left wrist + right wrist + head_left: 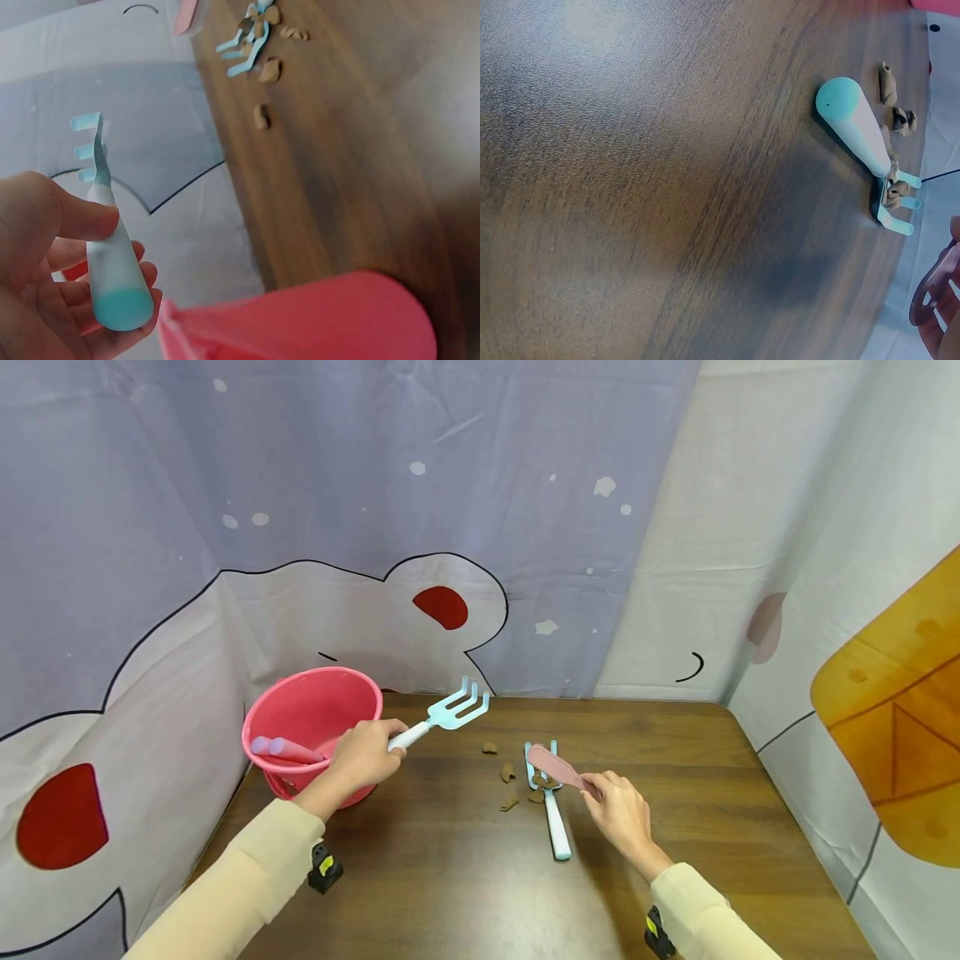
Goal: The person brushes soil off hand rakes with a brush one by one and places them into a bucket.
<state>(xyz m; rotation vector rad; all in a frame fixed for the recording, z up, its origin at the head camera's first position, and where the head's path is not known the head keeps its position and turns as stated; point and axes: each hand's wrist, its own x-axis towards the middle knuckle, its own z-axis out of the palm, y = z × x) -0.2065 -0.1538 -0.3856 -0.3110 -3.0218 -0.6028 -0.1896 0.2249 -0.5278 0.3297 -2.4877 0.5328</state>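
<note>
My left hand (367,752) grips the white handle of a hand rake (450,710) with light blue tines, held up beside the pink bucket (360,683). In the left wrist view the thumb lies along the handle of that rake (120,270). My right hand (621,814) holds a pink tool (553,766) with a long, flat, rounded end, above a second hand rake (557,831) lying on the table. A hole shows in the handle end of the pink tool (928,296) in the right wrist view. Small brown pieces (896,193) lie on and about the second rake's tines.
Two pinkish handles (288,749) lean inside the bucket, which stands at the left of the brown wooden table (450,877). More brown pieces (507,771) are scattered left of the lying rake. A printed curtain (525,568) hangs behind the table and along its sides.
</note>
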